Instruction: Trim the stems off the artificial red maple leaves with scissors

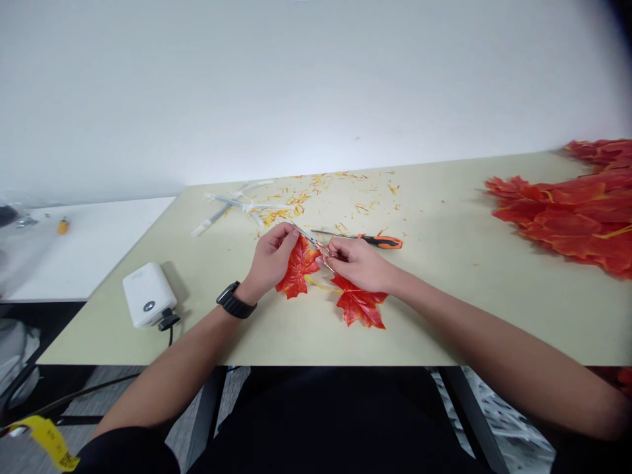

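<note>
Copper-coloured scissors (326, 253), blades apparently angled forward-left, in right hand (358, 263).

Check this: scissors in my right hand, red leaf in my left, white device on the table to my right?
No, the head view shows the white device on the table to your left. Your right hand holds the scissors, your left hand a red leaf.

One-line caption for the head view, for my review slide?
Left hand holds a red leaf while right hand works scissors beside an orange-and-black screwdriver.
</note>
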Demonstrator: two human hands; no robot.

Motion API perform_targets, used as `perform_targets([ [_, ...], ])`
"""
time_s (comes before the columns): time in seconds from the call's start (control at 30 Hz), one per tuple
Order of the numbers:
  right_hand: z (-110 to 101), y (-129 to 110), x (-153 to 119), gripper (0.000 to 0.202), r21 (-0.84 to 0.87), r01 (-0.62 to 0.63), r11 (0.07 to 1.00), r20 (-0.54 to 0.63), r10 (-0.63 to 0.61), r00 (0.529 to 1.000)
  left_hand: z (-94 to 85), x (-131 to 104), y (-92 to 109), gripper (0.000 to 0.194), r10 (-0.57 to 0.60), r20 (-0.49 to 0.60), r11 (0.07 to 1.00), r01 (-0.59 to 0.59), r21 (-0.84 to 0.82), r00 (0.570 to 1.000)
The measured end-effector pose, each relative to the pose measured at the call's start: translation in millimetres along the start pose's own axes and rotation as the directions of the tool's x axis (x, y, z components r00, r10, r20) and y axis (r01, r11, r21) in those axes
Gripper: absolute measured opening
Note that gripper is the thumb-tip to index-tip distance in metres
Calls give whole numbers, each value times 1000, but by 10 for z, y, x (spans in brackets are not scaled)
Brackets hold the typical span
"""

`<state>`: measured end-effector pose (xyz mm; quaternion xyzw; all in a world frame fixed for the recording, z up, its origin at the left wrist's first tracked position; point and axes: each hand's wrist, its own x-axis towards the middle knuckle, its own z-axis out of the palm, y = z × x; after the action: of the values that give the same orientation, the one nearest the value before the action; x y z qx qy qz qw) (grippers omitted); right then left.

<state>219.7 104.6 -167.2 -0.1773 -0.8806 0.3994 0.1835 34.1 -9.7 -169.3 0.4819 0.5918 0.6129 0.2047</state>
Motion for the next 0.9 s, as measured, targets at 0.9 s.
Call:
perform_targets([
  [0.9, 20, 81, 27, 31, 156, -33, 987, -75, 45, 996, 0, 2, 19, 22, -6, -46, 999, 7, 39, 999],
])
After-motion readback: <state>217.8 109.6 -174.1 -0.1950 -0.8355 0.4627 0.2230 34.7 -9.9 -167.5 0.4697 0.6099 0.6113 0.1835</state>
